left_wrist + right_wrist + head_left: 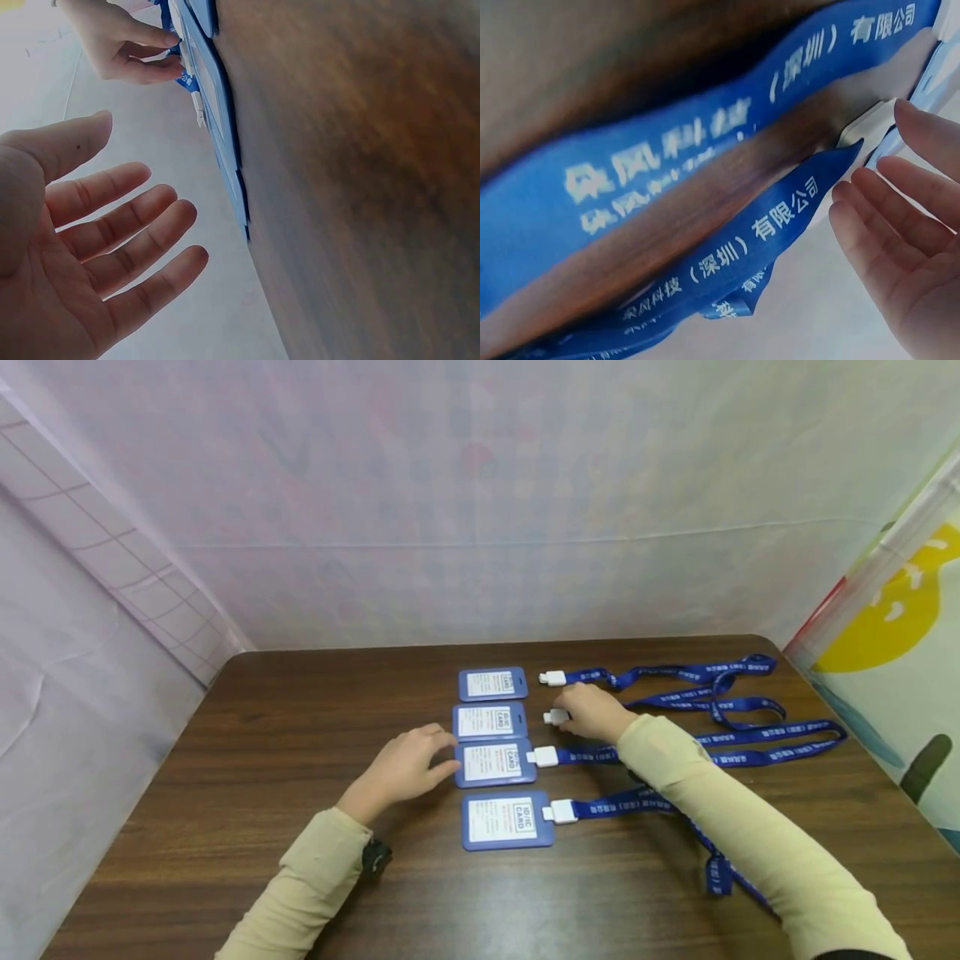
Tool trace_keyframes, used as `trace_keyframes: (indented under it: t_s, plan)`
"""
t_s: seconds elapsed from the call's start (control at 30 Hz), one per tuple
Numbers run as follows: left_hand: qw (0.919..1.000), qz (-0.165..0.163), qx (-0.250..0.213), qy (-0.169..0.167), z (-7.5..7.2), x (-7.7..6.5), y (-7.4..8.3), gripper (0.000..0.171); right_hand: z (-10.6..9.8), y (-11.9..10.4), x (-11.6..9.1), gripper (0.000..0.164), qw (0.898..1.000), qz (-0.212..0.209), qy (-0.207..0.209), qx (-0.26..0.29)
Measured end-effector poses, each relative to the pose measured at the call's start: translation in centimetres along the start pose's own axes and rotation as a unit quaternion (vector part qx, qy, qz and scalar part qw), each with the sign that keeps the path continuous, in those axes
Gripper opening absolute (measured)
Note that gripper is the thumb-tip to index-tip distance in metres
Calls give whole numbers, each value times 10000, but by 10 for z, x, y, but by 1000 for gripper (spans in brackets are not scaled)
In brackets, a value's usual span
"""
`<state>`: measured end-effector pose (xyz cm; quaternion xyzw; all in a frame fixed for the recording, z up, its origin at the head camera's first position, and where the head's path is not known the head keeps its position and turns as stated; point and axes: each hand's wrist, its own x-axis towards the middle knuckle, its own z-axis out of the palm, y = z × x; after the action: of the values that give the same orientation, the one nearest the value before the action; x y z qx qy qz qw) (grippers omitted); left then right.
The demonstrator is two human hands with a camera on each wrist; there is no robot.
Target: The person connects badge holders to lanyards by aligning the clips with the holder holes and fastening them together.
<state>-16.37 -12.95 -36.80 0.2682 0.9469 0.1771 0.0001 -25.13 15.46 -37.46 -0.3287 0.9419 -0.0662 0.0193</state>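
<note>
Several blue ID card holders lie in a column on the brown table. My left hand (408,766) is beside their left edges, fingers spread and holding nothing, its fingertips close to the second holder from the back (487,722) and the third (495,763). With thumb and fingertips my right hand (595,711) pinches the white clip (556,717) of a blue lanyard (757,240), a short gap right of the second holder's slot. White clips meet the slot ends of the third holder and the front holder (507,821). The back holder (492,684) has a separate clip (553,678) to its right.
Blue printed straps (795,743) loop across the right side of the table (262,827). One strap (718,874) runs beneath the right forearm towards the front. A pale curtain (480,543) hangs behind the table's far edge.
</note>
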Motion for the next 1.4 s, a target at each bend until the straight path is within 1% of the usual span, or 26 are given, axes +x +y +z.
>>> trace_keyframes:
  t_s: [0.2, 0.3, 0.57, 0.73, 0.83, 0.93, 1.1, 1.23, 1.4]
  plan:
    - [10000, 13, 22, -13, 0, 1, -1, 34, -1, 4, 10, 15, 9990, 83, -410, -147]
    - [10000, 32, 38, -19, -1, 2, -1, 34, -1, 5, 13, 15, 9987, 40, -492, -135]
    - [9999, 98, 44, -4, -4, 4, 1, 34, 1, 6, 13, 13, 9993, -88, -347, -115]
    - [9998, 168, 123, 58, -5, 9, -1, 33, 4, 8, 14, 11, 9994, -128, -272, -174]
    - [9996, 204, 130, 112, -6, 13, -4, 33, 4, 8, 15, 10, 9994, -159, -262, -181]
    - [9996, 171, 135, 153, -6, 19, -7, 34, 4, 8, 14, 10, 9994, -189, -240, -168]
    - [9993, -31, 339, 149, -6, 29, -12, 37, 4, 8, 14, 9, 9993, -219, -227, -184]
    - [9980, -133, 608, 68, -7, 38, -16, 39, 4, 8, 14, 10, 9991, -212, -277, -221]
    - [9964, -268, 789, -178, -7, 50, -21, 40, 4, 7, 16, 11, 9992, -141, -306, -210]
